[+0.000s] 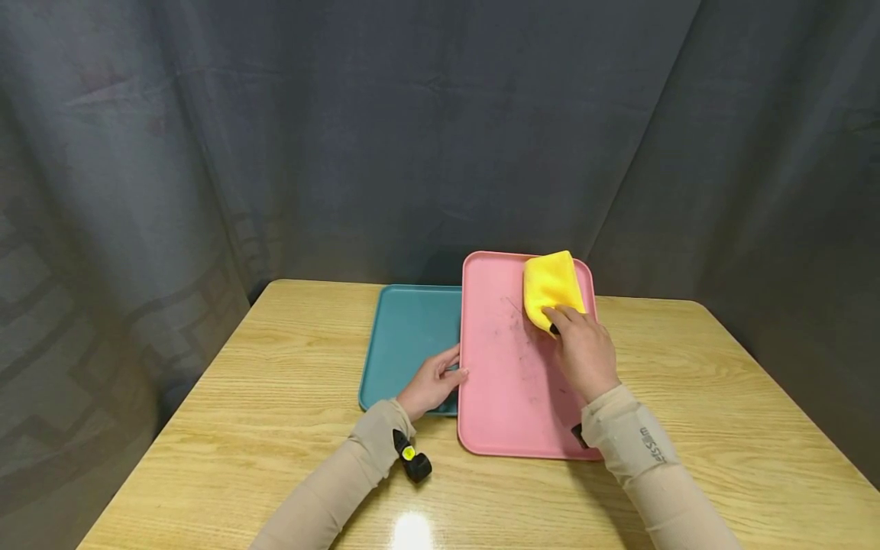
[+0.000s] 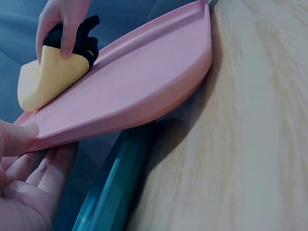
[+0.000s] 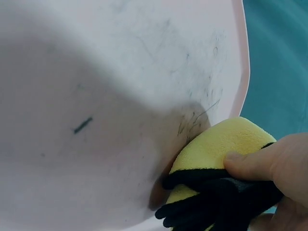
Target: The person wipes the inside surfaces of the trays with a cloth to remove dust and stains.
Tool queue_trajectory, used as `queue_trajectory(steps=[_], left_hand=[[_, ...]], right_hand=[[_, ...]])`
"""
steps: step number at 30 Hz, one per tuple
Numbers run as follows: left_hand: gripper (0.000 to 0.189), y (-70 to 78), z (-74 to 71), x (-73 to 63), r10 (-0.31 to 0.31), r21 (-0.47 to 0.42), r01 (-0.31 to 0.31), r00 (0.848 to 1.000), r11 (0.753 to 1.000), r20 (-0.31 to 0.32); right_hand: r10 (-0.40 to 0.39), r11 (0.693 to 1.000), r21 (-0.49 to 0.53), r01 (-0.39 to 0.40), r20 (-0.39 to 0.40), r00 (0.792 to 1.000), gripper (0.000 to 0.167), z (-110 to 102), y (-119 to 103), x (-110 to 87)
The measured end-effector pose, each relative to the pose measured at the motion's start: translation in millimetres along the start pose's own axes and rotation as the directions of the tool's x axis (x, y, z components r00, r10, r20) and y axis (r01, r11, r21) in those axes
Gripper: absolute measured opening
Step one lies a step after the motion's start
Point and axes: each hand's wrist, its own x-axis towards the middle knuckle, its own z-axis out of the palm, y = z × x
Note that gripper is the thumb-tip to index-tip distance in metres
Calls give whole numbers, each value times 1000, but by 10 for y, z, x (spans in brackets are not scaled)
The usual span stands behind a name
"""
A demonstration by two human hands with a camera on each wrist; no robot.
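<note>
A pink tray (image 1: 509, 382) with dark scratch-like marks is tilted, its left edge raised over a teal tray (image 1: 412, 344). My left hand (image 1: 431, 384) pinches that left rim, thumb on top and fingers beneath, as the left wrist view shows. In my right hand (image 1: 584, 353) is a folded yellow cloth (image 1: 550, 284) with black edging, held against the pink tray's surface near its far right corner. The thumb presses on the cloth (image 3: 224, 139) in the right wrist view, and dark lines show on the tray beside it. Part of the teal tray is hidden under the pink one.
Both trays are on a light wooden table (image 1: 275, 412). Dark grey curtains (image 1: 412, 137) hang behind the table and along both sides. A small black wrist camera (image 1: 415, 466) is strapped on the left forearm.
</note>
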Motion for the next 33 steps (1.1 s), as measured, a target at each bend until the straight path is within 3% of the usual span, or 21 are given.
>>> queue_trajectory(steps=[11,33], left_hand=[[55,1,14,8,1,0,-1,1000,1000,-1],[55,-18,13,17,8,-12,-8,1000,1000,-11]], right_hand=[[44,999,-5,-44,17,999,50,-14,32,-23],[45,998,-41,-45,-19,999,46,-16,96,-20]])
